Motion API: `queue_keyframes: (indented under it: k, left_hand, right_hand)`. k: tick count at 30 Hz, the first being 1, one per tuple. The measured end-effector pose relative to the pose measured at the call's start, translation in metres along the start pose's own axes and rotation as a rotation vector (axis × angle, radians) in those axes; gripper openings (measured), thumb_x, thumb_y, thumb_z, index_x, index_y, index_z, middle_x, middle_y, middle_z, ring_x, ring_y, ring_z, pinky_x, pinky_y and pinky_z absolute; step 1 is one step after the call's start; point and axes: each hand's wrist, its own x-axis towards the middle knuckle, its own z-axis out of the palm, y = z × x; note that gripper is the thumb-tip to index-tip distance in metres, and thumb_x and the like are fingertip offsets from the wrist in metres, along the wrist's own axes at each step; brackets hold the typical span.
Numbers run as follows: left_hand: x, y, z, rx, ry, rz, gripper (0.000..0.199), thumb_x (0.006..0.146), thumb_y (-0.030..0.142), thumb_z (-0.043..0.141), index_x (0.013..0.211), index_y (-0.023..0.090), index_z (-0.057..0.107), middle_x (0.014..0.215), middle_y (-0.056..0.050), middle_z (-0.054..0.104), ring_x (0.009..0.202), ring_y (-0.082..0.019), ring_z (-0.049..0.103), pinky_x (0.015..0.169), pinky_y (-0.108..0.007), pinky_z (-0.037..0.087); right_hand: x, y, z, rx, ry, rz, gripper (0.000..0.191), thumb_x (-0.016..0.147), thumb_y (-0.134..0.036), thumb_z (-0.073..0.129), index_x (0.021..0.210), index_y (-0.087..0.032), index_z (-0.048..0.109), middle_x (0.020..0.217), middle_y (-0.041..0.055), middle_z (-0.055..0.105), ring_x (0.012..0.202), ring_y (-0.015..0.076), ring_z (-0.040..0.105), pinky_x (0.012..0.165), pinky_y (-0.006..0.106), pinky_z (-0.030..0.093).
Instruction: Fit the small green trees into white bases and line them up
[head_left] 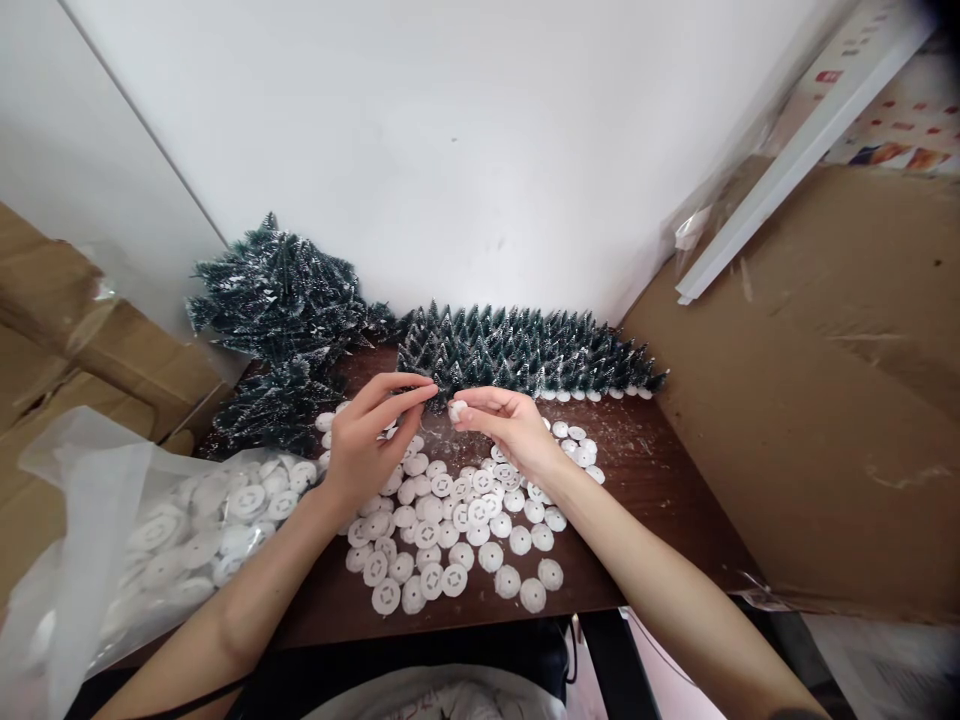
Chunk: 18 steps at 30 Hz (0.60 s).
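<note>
My right hand (517,430) pinches a small white round base (457,410) between thumb and fingertips, tilted above the table. Just left of it, my left hand (371,435) is closed in a pinch. Dark green bristles show by its fingertips, but I cannot tell whether they belong to a held piece or to the trees behind. Many loose white round bases (431,535) with centre holes lie spread below both hands. Beyond the hands, small snow-tipped artificial Christmas trees (517,345) stand in tight rows, white bases showing along the front right.
A heap of frosted trees (277,290) rises at the back left. A clear plastic bag (97,530) full of white bases lies at the left. Cardboard boxes (810,400) flank the brown table (675,510), and a white wall (450,150) stands behind.
</note>
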Motion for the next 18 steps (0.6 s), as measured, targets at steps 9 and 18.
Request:
queue_keyframes:
  k: [9, 18]
  left_hand:
    - [0.0004, 0.0002, -0.0005, -0.022, -0.024, 0.019, 0.028, 0.089, 0.007, 0.056, 0.109, 0.023, 0.069, 0.105, -0.006, 0.069, 0.096, -0.017, 0.068, 0.082, -0.032, 0.058]
    - [0.0028, 0.0045, 0.0004, -0.038, -0.048, 0.042, 0.029, 0.089, 0.006, 0.055, 0.108, 0.022, 0.069, 0.103, -0.006, 0.069, 0.094, -0.017, 0.068, 0.079, -0.031, 0.058]
  right_hand:
    - [-0.0005, -0.0018, 0.001, -0.024, 0.019, 0.003, 0.028, 0.064, -0.031, 0.086, 0.089, -0.023, 0.077, 0.087, 0.0032, 0.076, 0.08, 0.0174, 0.069, 0.09, 0.04, 0.055]
    - [-0.0014, -0.0003, 0.0009, -0.04, -0.001, -0.026, 0.027, 0.066, -0.028, 0.085, 0.091, -0.023, 0.076, 0.086, 0.0023, 0.075, 0.079, 0.0164, 0.07, 0.088, 0.039, 0.056]
